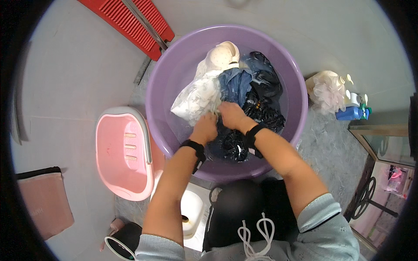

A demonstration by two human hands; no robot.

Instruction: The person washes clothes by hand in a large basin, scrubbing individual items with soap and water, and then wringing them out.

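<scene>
A large purple basin (pixel 157 93) in front of me holds water and soaking laundry. At its middle my left hand (pixel 205 128) and my right hand (pixel 231 115) are close together, fingers closed on a pale piece of cloth (pixel 214 107). White wet clothing (pixel 194 99) spreads to the left of them, and a cream bra (pixel 225 55) lies at the far side. Just beyond my right hand is a blue garment (pixel 235 83). Black clothes (pixel 265 76) fill the right side and also lie under my wrists. My fingertips are partly hidden. Both wrists wear black bands.
A pink tub (pixel 123 187) with a grey rim stands left of the basin. Behind it leans a red slatted board (pixel 130 26). Bottles (pixel 348 114) and a mesh bath puff (pixel 328 92) stand at right by the wall. A black bin (pixel 126 239) is at lower left.
</scene>
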